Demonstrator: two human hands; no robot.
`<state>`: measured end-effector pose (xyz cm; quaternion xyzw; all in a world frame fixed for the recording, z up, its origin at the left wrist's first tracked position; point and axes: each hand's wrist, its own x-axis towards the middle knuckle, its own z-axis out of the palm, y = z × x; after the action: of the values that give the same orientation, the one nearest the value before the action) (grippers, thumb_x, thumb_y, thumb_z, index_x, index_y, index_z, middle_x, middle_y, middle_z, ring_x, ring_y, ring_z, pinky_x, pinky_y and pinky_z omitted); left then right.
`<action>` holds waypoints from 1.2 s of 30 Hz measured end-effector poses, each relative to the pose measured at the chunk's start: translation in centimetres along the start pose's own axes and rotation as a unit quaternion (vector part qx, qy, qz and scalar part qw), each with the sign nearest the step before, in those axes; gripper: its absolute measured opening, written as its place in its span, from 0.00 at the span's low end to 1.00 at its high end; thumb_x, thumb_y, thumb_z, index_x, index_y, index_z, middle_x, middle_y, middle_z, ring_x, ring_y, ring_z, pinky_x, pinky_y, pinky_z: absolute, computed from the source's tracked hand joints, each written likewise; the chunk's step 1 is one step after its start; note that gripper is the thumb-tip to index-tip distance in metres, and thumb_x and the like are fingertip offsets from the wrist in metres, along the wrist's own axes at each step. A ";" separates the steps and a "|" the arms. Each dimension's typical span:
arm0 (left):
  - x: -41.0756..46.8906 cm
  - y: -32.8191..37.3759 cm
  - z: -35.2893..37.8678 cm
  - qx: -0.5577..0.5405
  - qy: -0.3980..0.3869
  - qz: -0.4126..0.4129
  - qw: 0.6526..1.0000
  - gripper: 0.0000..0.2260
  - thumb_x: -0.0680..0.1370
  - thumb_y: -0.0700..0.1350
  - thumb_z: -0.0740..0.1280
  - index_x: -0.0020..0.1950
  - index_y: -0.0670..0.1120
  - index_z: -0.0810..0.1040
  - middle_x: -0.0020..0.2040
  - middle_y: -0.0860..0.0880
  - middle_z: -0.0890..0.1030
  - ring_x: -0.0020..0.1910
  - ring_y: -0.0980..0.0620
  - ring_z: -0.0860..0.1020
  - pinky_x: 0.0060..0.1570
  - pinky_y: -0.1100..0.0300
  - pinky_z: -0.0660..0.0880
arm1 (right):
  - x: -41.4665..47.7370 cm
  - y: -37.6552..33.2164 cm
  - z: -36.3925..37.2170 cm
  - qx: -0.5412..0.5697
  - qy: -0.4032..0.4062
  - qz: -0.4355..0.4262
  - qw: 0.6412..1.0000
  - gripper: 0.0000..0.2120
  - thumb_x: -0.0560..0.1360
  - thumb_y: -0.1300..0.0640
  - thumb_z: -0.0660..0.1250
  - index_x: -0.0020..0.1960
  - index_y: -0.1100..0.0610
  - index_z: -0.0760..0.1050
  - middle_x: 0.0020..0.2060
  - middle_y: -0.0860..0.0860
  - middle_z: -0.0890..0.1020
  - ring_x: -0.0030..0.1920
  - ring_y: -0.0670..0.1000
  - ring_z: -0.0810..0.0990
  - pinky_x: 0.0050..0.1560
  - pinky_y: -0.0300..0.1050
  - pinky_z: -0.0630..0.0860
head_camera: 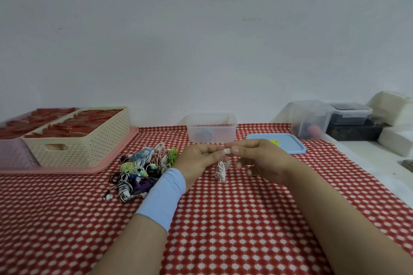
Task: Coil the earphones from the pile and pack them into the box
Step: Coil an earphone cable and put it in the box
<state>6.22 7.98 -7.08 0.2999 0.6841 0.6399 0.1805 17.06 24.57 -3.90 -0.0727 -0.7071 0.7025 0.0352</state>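
White earphones [221,170] hang in a small coiled bundle between the two hands, above the red-and-white checked tablecloth [223,219]. The left hand [199,159], with a pale blue wristband, and the right hand [260,159] both pinch the white end piece at the top of the bundle. Just to the left lies the pile [143,169] of coloured earphones. Behind the hands stands the clear box [211,127], with a blue lid [288,144] flat beside it. A cream basket [78,140] sits on a pink tray [107,161] at far left.
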 end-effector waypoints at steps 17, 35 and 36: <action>-0.3 0.2 0.1 0.012 -0.059 0.004 0.998 0.08 0.72 0.42 0.75 0.50 0.43 0.85 0.46 0.44 0.86 0.48 0.50 0.85 0.56 0.56 0.78 | 0.9 0.9 -0.7 -0.017 -0.038 0.040 0.998 0.16 0.65 0.55 0.76 0.51 0.59 0.85 0.42 0.56 0.85 0.33 0.46 0.80 0.25 0.36 0.66; -0.3 1.0 -0.1 0.011 -0.020 -0.012 1.000 0.15 0.68 0.48 0.77 0.53 0.45 0.85 0.49 0.44 0.86 0.53 0.48 0.84 0.64 0.48 0.75 | 0.4 0.0 0.0 -0.044 0.010 -0.003 0.999 0.16 0.67 0.49 0.75 0.52 0.53 0.85 0.45 0.52 0.87 0.34 0.47 0.79 0.29 0.38 0.65; -0.3 1.1 -0.1 0.029 -0.015 -0.010 0.999 0.12 0.70 0.46 0.76 0.53 0.46 0.85 0.48 0.46 0.87 0.52 0.51 0.84 0.63 0.51 0.76 | 0.2 -0.2 0.1 -0.055 0.012 -0.008 0.998 0.13 0.69 0.50 0.75 0.52 0.53 0.85 0.46 0.52 0.87 0.34 0.47 0.79 0.29 0.38 0.66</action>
<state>6.55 7.70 -6.05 0.3081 0.7026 0.6131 0.1885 16.80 24.54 -3.76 -0.0774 -0.7450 0.6610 0.0452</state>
